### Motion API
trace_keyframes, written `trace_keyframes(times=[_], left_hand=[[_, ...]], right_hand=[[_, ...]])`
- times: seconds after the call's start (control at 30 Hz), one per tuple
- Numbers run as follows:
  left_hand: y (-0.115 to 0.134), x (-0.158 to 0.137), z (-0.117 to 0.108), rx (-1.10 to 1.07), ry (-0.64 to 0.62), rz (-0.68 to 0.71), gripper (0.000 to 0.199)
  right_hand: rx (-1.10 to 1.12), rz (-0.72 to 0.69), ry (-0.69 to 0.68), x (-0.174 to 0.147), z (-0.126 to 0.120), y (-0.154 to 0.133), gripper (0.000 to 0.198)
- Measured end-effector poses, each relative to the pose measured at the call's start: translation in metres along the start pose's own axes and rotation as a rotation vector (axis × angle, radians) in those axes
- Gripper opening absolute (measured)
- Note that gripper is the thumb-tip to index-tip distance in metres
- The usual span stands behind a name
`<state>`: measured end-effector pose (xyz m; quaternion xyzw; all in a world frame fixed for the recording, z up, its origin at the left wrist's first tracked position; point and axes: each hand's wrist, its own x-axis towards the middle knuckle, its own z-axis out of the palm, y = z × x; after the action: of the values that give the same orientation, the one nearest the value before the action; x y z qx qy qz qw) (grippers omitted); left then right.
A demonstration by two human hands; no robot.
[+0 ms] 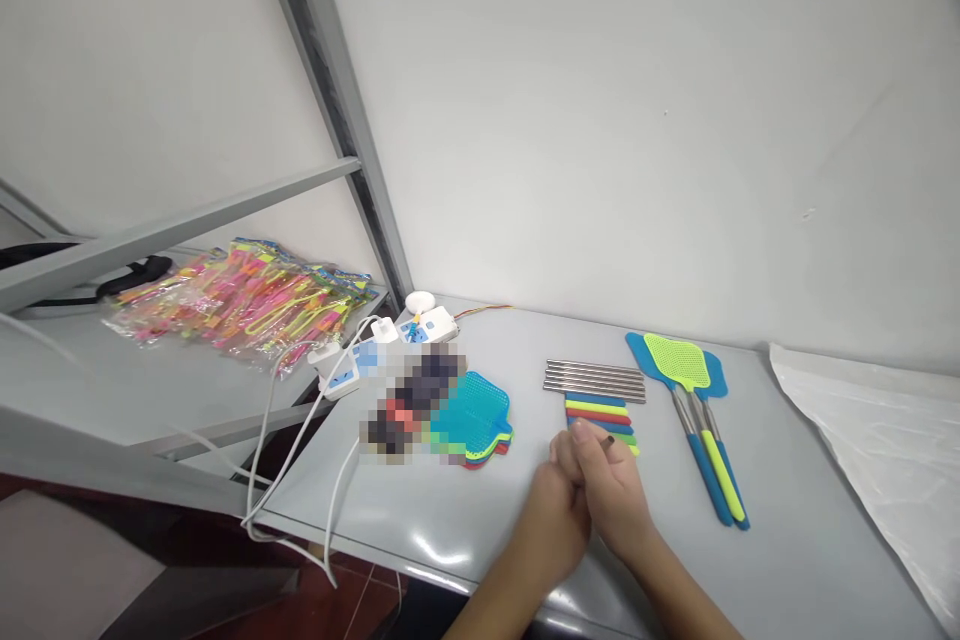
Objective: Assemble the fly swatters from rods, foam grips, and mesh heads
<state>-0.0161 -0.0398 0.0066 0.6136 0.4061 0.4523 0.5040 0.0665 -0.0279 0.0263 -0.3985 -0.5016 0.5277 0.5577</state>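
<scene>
My left hand [553,510] and my right hand [616,495] press together above the front of the table, fingers curled closed. A small dark tip [607,442] sticks out by the right thumb; the rest of that item is hidden. Just beyond the hands lie several coloured handle grips [598,411] in blue, yellow, red and green, partly covered by my fingers. Behind them is a row of metal rods [592,380]. Left of the hands rests a stack of fly swatter heads [480,415], blue on top. To the right, assembled fly swatters [709,465] lie together.
A white power strip [345,382] with plugs and white cables [262,460] stands at the table's left back. Bagged colourful items [255,305] fill a shelf on the left. A grey metal post [352,120] rises there. White sheeting [862,460] lies at right. One pixelated patch is unreadable.
</scene>
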Motion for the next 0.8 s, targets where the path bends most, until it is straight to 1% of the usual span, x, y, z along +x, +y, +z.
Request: trace_keyframes(times=[0.1, 0.2, 0.33, 0.4, 0.47, 0.57, 0.7, 0.8], left_hand=[[0.000, 0.000, -0.001, -0.001, -0.053, -0.003, 0.031], [0.000, 0.001, -0.001, -0.009, -0.061, 0.002, 0.034], [0.005, 0.003, -0.001, -0.020, -0.055, 0.014, 0.030], [0.008, 0.001, -0.001, 0.007, -0.058, 0.017, 0.026], [0.010, -0.002, -0.004, 0.076, -0.059, 0.018, 0.022], [0.009, -0.013, -0.014, 0.258, -0.059, 0.007, 0.012], [0.006, -0.028, -0.033, 0.501, -0.079, 0.019, 0.013], [0.005, -0.036, -0.043, 0.665, -0.097, 0.088, 0.017]], right_hand=[[0.055, 0.001, 0.011, 0.001, -0.001, -0.001, 0.046], [0.102, -0.013, 0.028, 0.003, 0.000, -0.002, 0.048], [0.159, -0.029, 0.102, 0.003, 0.002, -0.004, 0.050], [0.209, -0.029, 0.121, 0.002, 0.002, -0.009, 0.050], [0.283, -0.028, 0.130, 0.000, 0.001, -0.019, 0.049], [0.399, -0.017, 0.138, 0.001, -0.002, -0.040, 0.049], [0.464, 0.007, 0.166, 0.006, -0.001, -0.060, 0.049], [0.487, 0.025, 0.198, 0.009, 0.004, -0.061, 0.049]])
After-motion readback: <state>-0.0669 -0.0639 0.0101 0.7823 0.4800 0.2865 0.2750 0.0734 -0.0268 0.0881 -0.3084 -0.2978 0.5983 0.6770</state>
